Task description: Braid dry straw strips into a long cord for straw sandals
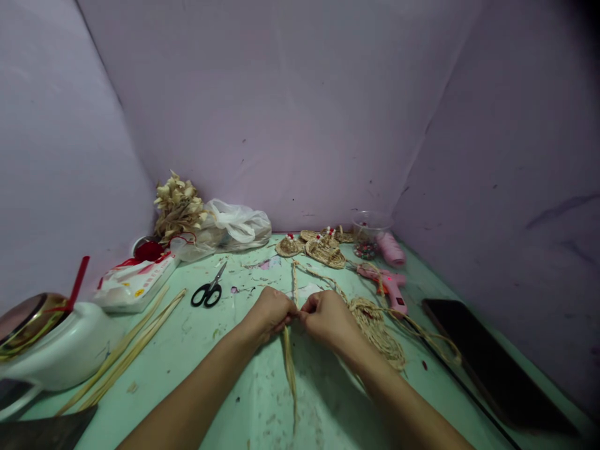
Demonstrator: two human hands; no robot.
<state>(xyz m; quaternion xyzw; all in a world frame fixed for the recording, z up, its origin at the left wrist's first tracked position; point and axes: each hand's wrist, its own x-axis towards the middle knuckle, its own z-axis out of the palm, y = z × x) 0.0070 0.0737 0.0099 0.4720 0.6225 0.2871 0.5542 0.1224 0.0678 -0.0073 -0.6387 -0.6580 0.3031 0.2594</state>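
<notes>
A straw-coloured braid (295, 281) runs up the middle of the table, and its loose fibre strands (290, 369) hang down toward me. My left hand (273, 312) pinches the braid at its lower end. Close against it, my right hand (327, 315) pinches the strands from the other side, fingertips almost touching. From the top of the braid a longer cord bends right and leads to a coiled bundle of braided cord (375, 328) beside my right forearm. The exact grip of the fingertips is partly hidden.
Black scissors (207, 294) and loose fibre strips (140, 331) lie left, near a tissue pack (138, 281) and white pot (79, 340). Behind are woven pieces (325, 251) and a plastic bag (239, 225). Right are a pink glue gun (389, 284), thread spool (390, 250) and dark phone-like slab (492, 362).
</notes>
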